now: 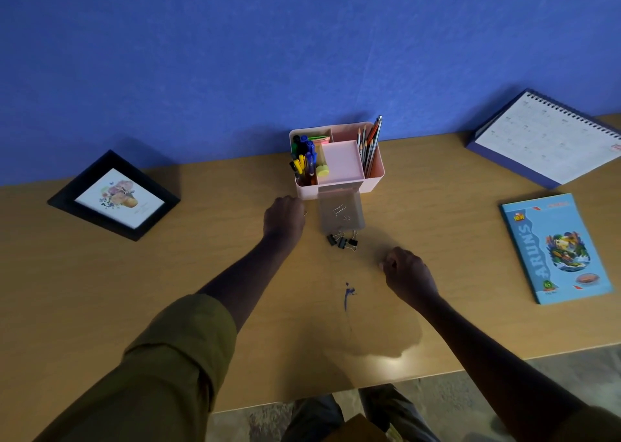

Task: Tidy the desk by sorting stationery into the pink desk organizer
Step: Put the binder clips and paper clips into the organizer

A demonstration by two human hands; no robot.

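Pink desk organizer (337,162): sitting mid-frame on the table (168,273), against the blue wall. It is holding pens (304,154) at its left and pencils (369,145) at its right.
Clear drawer (341,211): standing pulled out toward me, carrying a few paper clips.
Black binder clips (342,241): lying in a cluster just below the drawer's front edge.
My left hand (284,219): hovering left of the drawer, fingers curling under; I cannot tell whether it is holding anything.
My right hand (408,272): resting lower right of the clips, fingers curling; any hold is not showing.
Both hands are staying well apart.
Framed picture (114,196) is lying at left, desk calendar (551,135) upper right, blue notebook (556,246) right.
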